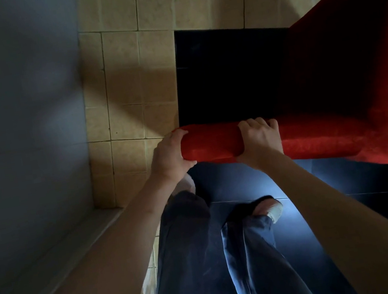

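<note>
Left hand (170,154) and right hand (260,137), slightly apart, clamp the padded red armrest (213,143), apparently a paired hold for dragging it across the tiled floor (127,93).

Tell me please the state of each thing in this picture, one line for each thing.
Left hand, grips the end of the padded arm of the red sofa.
Right hand, fingers curled over the top of that arm.
Red sofa, held by both hands; lifted or not, cannot tell.
Right shoe, stands on the dark floor.
</note>
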`<state>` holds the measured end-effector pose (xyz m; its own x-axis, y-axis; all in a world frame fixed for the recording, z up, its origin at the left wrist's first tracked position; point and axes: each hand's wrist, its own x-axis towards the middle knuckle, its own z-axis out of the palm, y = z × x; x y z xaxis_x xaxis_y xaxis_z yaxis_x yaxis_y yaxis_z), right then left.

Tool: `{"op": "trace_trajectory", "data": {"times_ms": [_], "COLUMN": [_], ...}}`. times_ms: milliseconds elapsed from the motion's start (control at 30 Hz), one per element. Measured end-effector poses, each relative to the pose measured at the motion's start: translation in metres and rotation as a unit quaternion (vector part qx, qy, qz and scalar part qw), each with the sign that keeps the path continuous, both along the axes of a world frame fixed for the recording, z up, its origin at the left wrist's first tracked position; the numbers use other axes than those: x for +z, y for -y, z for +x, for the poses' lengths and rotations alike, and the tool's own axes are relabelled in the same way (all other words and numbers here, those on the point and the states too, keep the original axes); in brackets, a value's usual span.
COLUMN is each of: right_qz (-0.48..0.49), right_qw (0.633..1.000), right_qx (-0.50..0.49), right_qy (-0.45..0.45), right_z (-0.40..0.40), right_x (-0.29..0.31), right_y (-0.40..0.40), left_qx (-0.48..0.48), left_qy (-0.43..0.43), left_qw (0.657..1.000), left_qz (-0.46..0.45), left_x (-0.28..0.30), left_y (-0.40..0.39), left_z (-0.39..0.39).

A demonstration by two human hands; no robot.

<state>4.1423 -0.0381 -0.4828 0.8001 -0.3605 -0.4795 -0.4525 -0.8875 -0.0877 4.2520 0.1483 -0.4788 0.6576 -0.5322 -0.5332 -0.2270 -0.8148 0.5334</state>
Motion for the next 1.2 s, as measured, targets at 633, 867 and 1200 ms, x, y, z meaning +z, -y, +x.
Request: {"op": "trace_trajectory", "data": {"times_ms": [633, 867, 1200], "right_qz": [-0.069, -0.067, -0.056], "right_qw": [0.987, 0.992, 0.995], "right_qx": [0.145, 0.106, -0.013], "right_qy": [-0.012, 0.010, 0.086], "right_z": [0.032, 0.017, 0.002], "right_x": [0.079, 0.125, 0.197], "right_y": [0.064, 0.093, 0.147], "left_qx": [0.068, -0.016, -0.106], "left_qy": [0.033, 0.071, 0.117], "left_qw": [0.992, 0.994, 0.981], "left_qz": [-0.097, -0.088, -0.109], "left_x": [0.069, 0.129, 0.232], "left_y": [0.033, 0.069, 0.145], "left_z": [0.026, 0.028, 0.039]}}
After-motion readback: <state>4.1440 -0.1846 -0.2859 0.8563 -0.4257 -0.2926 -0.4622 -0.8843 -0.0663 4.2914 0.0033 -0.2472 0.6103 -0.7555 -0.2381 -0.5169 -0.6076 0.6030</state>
